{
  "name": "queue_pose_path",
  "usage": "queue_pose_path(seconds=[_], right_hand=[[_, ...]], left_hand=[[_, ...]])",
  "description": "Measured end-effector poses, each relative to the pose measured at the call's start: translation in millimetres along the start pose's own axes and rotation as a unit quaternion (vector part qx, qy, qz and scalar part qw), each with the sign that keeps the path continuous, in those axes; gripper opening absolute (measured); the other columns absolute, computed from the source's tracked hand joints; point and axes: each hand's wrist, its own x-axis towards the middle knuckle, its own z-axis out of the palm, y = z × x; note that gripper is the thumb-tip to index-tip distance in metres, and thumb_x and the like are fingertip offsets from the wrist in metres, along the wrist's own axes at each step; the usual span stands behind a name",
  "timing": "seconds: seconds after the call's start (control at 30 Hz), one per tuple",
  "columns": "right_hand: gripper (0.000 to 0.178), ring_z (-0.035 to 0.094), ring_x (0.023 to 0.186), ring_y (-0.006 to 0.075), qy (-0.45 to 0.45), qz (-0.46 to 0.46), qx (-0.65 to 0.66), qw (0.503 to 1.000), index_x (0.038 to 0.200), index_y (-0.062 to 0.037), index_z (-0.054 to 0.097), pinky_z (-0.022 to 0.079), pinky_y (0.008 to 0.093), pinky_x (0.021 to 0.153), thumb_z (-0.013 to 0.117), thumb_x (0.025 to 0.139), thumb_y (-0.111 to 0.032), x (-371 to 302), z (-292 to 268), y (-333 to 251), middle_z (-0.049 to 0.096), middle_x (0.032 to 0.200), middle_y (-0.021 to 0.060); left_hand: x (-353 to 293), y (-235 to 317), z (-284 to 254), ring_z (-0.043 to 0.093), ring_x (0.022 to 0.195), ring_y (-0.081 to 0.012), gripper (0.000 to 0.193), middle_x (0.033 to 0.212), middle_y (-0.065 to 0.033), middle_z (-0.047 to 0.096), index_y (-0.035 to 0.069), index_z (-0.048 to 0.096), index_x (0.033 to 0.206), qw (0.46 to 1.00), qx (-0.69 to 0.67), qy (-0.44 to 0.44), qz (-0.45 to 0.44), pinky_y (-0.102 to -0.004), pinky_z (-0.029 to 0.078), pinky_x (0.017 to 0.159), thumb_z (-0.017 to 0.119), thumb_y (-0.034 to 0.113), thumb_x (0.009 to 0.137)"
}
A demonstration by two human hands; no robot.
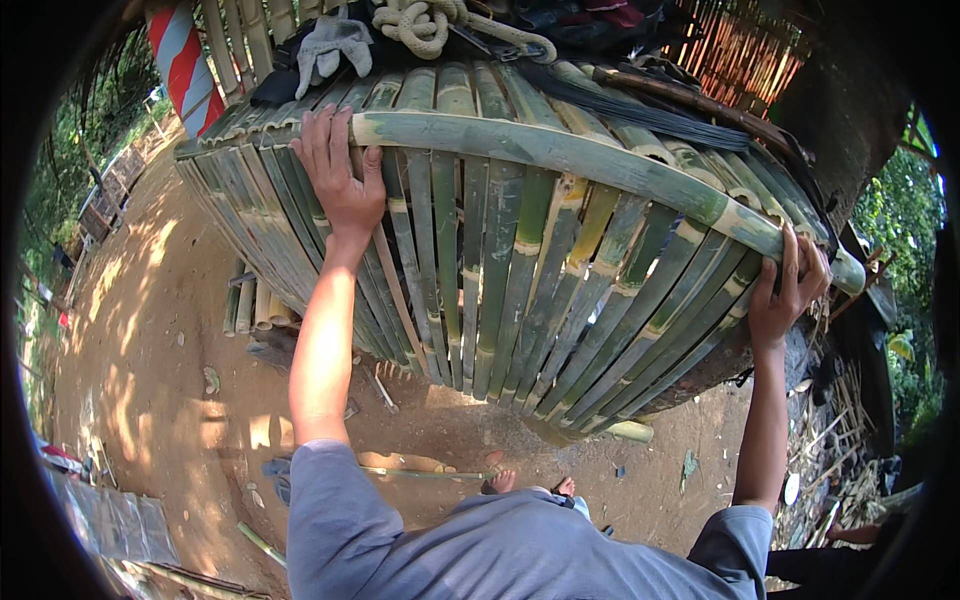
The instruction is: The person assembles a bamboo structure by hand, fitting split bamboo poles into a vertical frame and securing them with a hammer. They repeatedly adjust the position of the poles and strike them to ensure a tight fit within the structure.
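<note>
A long curved-looking split bamboo pole (560, 148) runs along the upper front edge of a slatted bamboo structure (505, 270). At the pole's left end, my left hand (345, 185) grips the edge, fingers over the top and thumb below. My right hand (790, 292) is wrapped over the same pole near its right end. Green and yellowish upright slats with narrow gaps form the front below the pole. More bamboo pieces form the top surface behind it.
On top lie a grey glove (333, 48), a coiled rope (420, 28) and a bundle of dark strands (640, 108). A red-and-white striped post (187, 65) stands at the far left. Cut bamboo lengths (262, 305) and a hammer-like tool (385, 392) lie on the dirt ground.
</note>
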Motion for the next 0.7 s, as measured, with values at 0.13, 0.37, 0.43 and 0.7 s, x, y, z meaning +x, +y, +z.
queue_pose_path(seconds=[0.13,0.37,0.43,0.7], right_hand=[[0.038,0.046,0.120,0.0289,0.011,-0.002,0.002,1.000,0.127,-0.0093,0.066,0.031,0.0445,0.107,0.064,0.091,-0.023,-2.7,5.9,0.9,0.056,0.122,0.0115],[0.037,0.047,0.120,0.0303,0.031,0.004,0.014,0.999,0.127,-0.0086,0.065,0.031,0.0453,0.107,0.063,0.093,-0.022,-4.3,8.6,-1.3,0.056,0.123,0.0129],[0.038,0.047,0.119,0.0305,0.036,0.001,0.011,0.999,0.127,-0.0083,0.065,0.031,0.0454,0.107,0.063,0.093,-0.022,-3.5,8.7,-2.7,0.056,0.123,0.0133],[0.037,0.047,0.119,0.0304,0.035,0.006,0.027,0.999,0.126,-0.0076,0.066,0.031,0.0459,0.108,0.063,0.093,-0.023,-2.3,8.9,-4.0,0.056,0.123,0.0132]], left_hand=[[-0.5,0.6,-0.5,0.034,0.140,-0.0410,0.051,0.141,-0.0169,0.048,0.007,0.051,0.137,1.000,0.004,0.000,-0.003,-0.0580,0.016,0.115,0.053,0.039,0.098],[-0.4,1.5,-0.6,0.033,0.141,-0.0413,0.050,0.142,-0.0166,0.048,0.006,0.051,0.137,1.000,0.002,-0.002,-0.009,-0.0582,0.015,0.116,0.053,0.038,0.098],[-0.3,2.6,-1.1,0.033,0.141,-0.0412,0.050,0.142,-0.0165,0.048,0.006,0.051,0.137,1.000,0.000,-0.001,-0.010,-0.0581,0.015,0.116,0.054,0.038,0.098],[-0.8,0.4,-2.0,0.033,0.140,-0.0409,0.051,0.142,-0.0159,0.048,0.007,0.051,0.137,1.000,0.002,0.004,-0.009,-0.0578,0.016,0.116,0.054,0.038,0.097]])
